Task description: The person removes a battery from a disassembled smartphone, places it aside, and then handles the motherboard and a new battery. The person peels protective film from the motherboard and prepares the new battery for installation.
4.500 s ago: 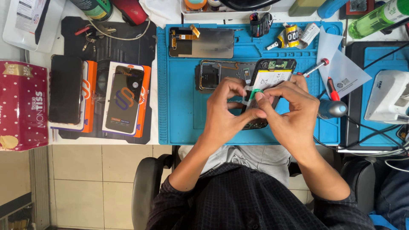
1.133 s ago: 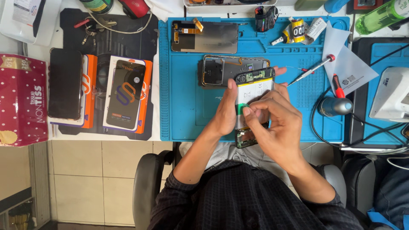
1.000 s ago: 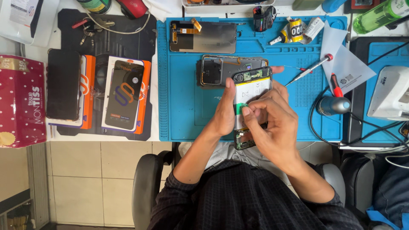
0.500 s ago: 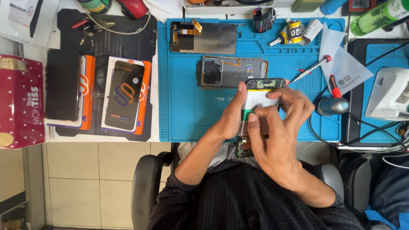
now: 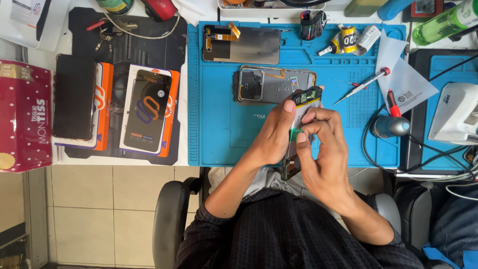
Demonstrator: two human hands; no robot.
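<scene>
At the far left of the frame lies a red tissue box (image 5: 25,117) with small white dots, and just right of it two flat orange-and-white phone boxes (image 5: 127,117) sit side by side on a black mat — a dark phone (image 5: 73,97) lies on the left one. Along the upper edge a detached phone display panel (image 5: 242,45), grey with a gold flex strip, rests on the blue mat, with a small yellow-labelled tube (image 5: 350,36) to its right — and a green bottle (image 5: 444,21) in the upper right corner.

A phone repair bench was where you sat.
You had a blue repair mat (image 5: 224,129) under your work, with an opened phone back (image 5: 271,84) at 12 o'clock, a precision screwdriver (image 5: 361,85) at 2 o'clock, boxed phones (image 5: 149,112) at 9 o'clock and glue tubes (image 5: 348,37) at 1 o'clock.
</scene>
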